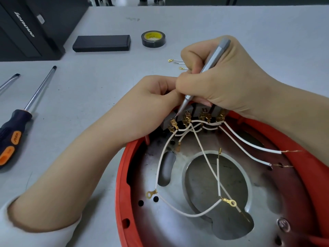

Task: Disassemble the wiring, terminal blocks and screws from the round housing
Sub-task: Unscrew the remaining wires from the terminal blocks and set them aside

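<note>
Right hand point(219, 81): holds a grey precision screwdriver point(206, 72) like a pen, its tip at the leftmost brass terminal point(172, 125).
Left hand point(156, 104): fingers are curled around the grey terminal block point(195, 111), at the far rim of the housing.
Round housing point(124, 175): red, lies on the grey table point(89, 86), near the person.
White wires point(210, 168): run from the terminals across the metal plate point(178, 229).
Left side of table: two screwdrivers point(26, 107), well apart.
Far side of table: black tape roll point(153, 39), black box point(101, 43).
</note>
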Available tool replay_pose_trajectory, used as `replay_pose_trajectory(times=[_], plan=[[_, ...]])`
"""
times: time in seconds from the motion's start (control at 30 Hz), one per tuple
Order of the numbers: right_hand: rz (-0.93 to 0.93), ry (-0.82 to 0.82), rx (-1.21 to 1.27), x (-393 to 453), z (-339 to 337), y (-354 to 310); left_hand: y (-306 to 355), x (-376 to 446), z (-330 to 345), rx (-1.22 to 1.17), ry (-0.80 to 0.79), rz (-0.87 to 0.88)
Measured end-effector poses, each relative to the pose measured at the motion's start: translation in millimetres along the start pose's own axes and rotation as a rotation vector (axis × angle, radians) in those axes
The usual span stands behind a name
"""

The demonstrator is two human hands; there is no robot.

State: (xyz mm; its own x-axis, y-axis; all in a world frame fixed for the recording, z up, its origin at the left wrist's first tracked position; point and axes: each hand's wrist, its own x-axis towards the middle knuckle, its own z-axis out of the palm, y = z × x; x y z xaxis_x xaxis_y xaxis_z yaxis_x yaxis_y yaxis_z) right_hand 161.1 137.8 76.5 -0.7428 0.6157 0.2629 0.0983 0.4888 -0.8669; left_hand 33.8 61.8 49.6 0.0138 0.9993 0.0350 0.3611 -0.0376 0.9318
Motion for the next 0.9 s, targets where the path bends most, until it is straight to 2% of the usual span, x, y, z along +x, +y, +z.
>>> replay_pose_trajectory(times=[0.13,0.27,0.37,0.9], plan=[[0.011,-0.026,0.006,-0.8,-1.3,1.1,1.5,-0.5,0.3,0.024,0.005,0.002],[-0.02,0.04,-0.037,-3.3,-1.6,2.3,-1.5,-1.0,0.0,0.006,0.001,0.007],[-0.008,0.09,0.035,-4.3,-3.6,3.5,-1.5,-2.4,-0.3,-0.054,-0.046,0.022],[-0.018,0.035,-0.038,-4.0,2.0,2.8,-4.0,0.7,-2.4,-0.058,-0.06,0.011]])
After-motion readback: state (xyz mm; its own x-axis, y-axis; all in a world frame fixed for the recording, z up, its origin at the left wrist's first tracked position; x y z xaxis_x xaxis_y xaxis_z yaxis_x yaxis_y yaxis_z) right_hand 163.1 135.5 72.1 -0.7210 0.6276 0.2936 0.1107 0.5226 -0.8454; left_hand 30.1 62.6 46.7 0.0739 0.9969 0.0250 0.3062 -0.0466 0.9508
